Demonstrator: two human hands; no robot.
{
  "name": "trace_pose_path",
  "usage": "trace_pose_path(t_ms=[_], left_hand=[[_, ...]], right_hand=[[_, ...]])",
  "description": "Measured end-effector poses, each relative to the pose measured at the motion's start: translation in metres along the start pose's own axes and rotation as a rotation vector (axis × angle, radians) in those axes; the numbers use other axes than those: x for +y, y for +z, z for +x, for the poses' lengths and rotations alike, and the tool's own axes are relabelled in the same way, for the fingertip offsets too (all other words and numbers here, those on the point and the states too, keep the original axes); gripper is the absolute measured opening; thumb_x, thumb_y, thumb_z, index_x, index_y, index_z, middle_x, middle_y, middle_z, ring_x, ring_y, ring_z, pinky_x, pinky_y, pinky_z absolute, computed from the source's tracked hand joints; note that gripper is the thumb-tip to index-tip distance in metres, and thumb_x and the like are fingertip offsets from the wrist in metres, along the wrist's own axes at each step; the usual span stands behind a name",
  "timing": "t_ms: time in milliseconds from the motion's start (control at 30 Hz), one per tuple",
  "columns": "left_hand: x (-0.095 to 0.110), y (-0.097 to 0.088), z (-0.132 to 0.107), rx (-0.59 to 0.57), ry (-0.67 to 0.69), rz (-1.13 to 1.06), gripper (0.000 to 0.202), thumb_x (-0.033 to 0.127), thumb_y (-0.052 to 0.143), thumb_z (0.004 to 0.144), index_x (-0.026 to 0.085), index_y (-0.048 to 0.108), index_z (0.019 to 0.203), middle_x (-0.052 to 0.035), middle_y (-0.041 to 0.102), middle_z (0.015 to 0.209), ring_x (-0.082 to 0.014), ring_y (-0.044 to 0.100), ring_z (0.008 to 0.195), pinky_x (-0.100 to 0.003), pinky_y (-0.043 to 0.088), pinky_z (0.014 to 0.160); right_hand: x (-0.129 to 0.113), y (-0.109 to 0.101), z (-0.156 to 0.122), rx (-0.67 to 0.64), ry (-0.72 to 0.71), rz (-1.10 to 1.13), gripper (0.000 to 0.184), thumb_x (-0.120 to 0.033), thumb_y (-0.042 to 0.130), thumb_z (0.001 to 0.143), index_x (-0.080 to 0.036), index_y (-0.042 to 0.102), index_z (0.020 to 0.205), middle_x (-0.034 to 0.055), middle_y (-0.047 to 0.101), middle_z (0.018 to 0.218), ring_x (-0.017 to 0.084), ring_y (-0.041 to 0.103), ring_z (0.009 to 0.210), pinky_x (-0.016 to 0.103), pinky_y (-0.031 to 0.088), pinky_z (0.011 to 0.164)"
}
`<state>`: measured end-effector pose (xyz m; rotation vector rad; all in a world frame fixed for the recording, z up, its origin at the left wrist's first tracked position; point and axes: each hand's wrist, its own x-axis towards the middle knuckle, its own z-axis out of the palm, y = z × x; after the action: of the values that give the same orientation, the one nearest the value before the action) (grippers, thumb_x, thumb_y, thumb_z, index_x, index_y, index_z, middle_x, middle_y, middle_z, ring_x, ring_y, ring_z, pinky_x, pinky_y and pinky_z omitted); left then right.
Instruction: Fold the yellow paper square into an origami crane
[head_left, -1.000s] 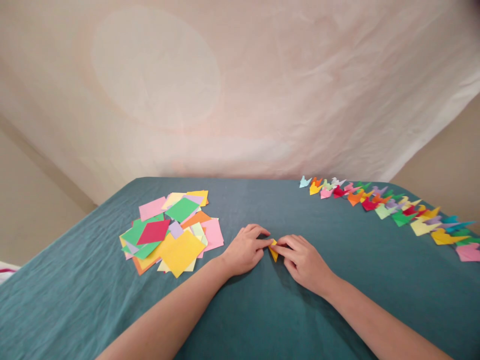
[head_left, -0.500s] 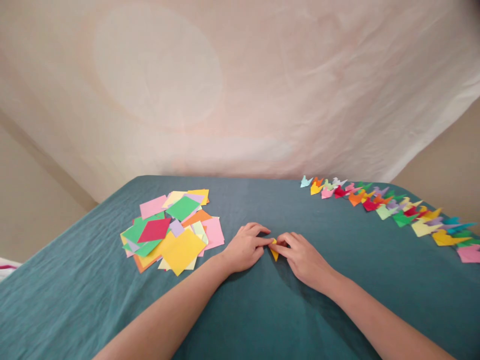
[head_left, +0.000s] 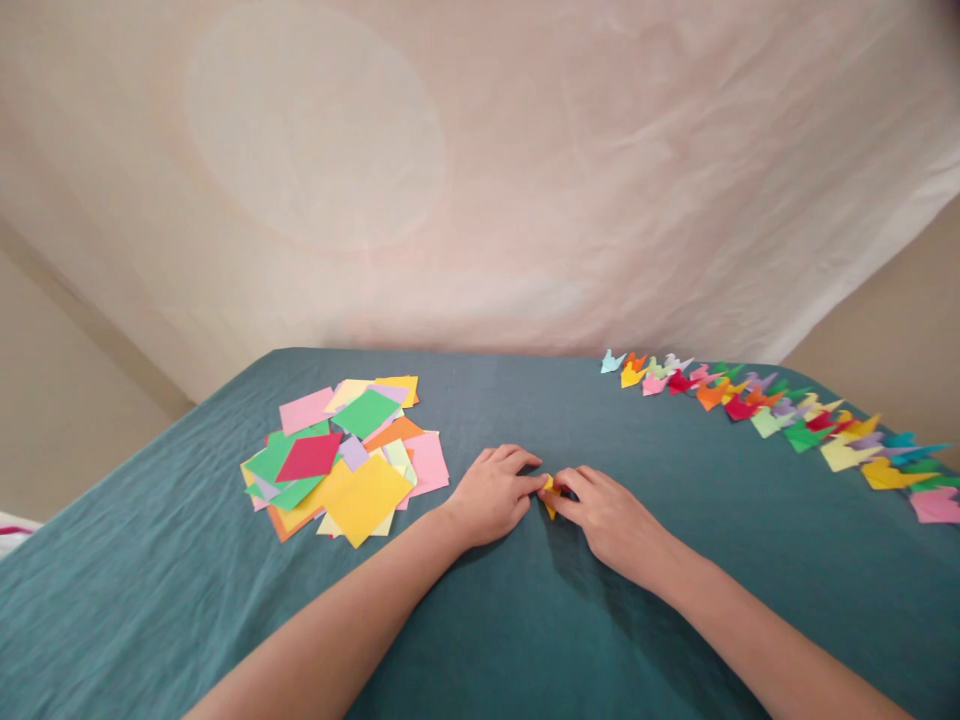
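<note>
A small folded piece of yellow paper [head_left: 550,498] lies on the dark teal cloth between my two hands, its narrow point toward me. My left hand [head_left: 496,497] rests on the cloth, and its thumb and fingertips press the paper's left edge. From the other side, my right hand [head_left: 602,512] pinches the paper between thumb and bent fingers. Fingers cover much of the fold, so its full shape is hidden.
Loose square sheets in many colours, a yellow one [head_left: 370,500] on top, lie heaped at the left. Folded paper birds, such as a pale yellow one [head_left: 847,455], run in rows along the right. A pale fabric sheet [head_left: 480,180] hangs behind the cloth-covered table [head_left: 465,640].
My right fingers have shifted slightly over the yellow paper, and a little less of its lower point shows. My left hand stays almost in place.
</note>
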<state>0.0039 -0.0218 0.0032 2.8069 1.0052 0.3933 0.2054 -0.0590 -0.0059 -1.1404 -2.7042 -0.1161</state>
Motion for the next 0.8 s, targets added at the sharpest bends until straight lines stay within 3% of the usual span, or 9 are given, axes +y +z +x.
trace_pose_path(t_ms=[600,800], left_hand=[[0.001,0.0,-0.002,-0.054,-0.002,0.125,0.036,0.018,0.046,0.085,0.029,0.054,0.118,-0.001,0.049,0.127,-0.0221,0.042,0.116,-0.037,0.035,0.095],[0.005,-0.008,0.001,-0.132,0.044,0.161,0.043,0.015,0.049,0.08,0.023,0.05,0.122,-0.0069,0.048,0.129,-0.0258,0.043,0.117,-0.04,0.038,0.093]], right_hand=[[-0.016,-0.007,-0.015,-0.066,-0.006,0.027,0.044,0.001,0.045,0.078,-0.013,0.054,0.119,0.0145,0.054,0.111,0.025,0.051,0.102,0.039,0.047,0.087],[-0.011,-0.015,-0.015,-0.11,-0.017,0.058,0.039,-0.005,0.045,0.085,-0.018,0.053,0.121,0.0132,0.055,0.112,0.024,0.051,0.103,0.037,0.046,0.085]])
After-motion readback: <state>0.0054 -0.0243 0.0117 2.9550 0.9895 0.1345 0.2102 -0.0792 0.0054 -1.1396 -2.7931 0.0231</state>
